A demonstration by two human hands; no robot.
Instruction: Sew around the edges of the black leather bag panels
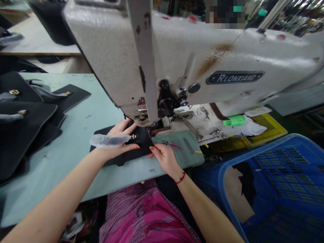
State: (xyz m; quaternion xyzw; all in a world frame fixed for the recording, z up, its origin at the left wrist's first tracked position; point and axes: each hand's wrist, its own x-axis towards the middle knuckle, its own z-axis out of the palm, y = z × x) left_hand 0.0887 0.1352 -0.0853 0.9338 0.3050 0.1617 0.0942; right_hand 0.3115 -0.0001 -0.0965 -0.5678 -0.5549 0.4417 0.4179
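A black leather panel [136, 154] lies on the pale green table, its right edge by the needle area of a white sewing machine [177, 50]. Spread fingers of my left hand [120, 149] rest flat on the panel, under a strap wrapped in clouded plastic [107, 140]. A gold metal clasp [133, 136] joins that strap to the panel. My right hand [165, 158] pinches the panel's right edge between thumb and fingers. Just beyond it lie pink-handled thread snips [174, 146]. The machine head hides the panel's far edge.
Similar black panels [22, 135] with gold clasps are stacked on the table [76, 111] at left. A blue plastic basket [222, 175] holding dark and tan pieces stands at right. Behind it is a yellow crate [274, 126]. A green object [235, 120] rests by the machine base.
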